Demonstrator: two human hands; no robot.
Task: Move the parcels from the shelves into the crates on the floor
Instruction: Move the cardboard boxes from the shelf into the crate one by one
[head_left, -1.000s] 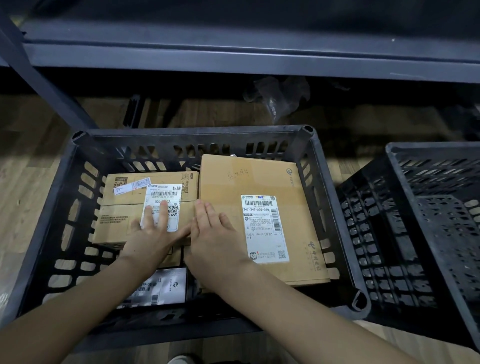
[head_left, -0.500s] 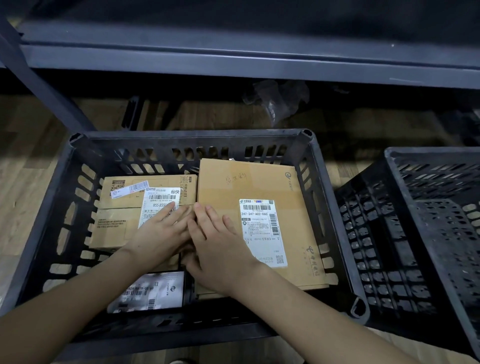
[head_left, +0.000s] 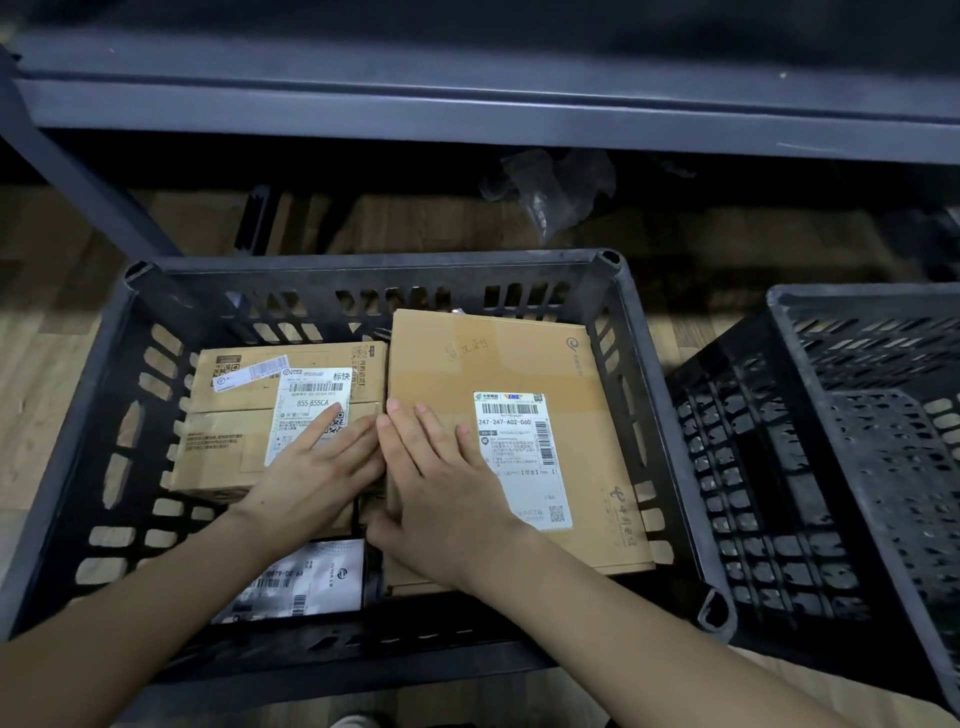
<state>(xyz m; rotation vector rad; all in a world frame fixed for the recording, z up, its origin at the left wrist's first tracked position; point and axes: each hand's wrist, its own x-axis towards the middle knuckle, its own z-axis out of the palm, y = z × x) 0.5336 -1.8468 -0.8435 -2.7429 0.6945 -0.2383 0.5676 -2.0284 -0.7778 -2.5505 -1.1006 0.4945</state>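
— What has changed in the last second?

— Little. My left hand (head_left: 317, 470) has slid right across the small carton (head_left: 249, 415), so its fingers (head_left: 324, 423) now angle toward the gap between the two boxes instead of pointing straight at the far wall. My right hand (head_left: 441, 488) has stayed on the large flat parcel (head_left: 498, 364). The view has dipped a touch too.

— Are you gripping anything?

— No. Both hands lie flat with fingers extended, pressing down; neither one curls round a box.

— Where do the parcels sit?

— Inside the left crate (head_left: 363, 262), side by side and touching, small one left, large one right. A dark bag with a white label (head_left: 311, 577) lies lower, at the near wall.

— What does that mean for the job?

— I judge these are placed and I am only squaring them together. The right crate (head_left: 831, 467) appears unfilled, and the shelf (head_left: 467, 109) above is next.
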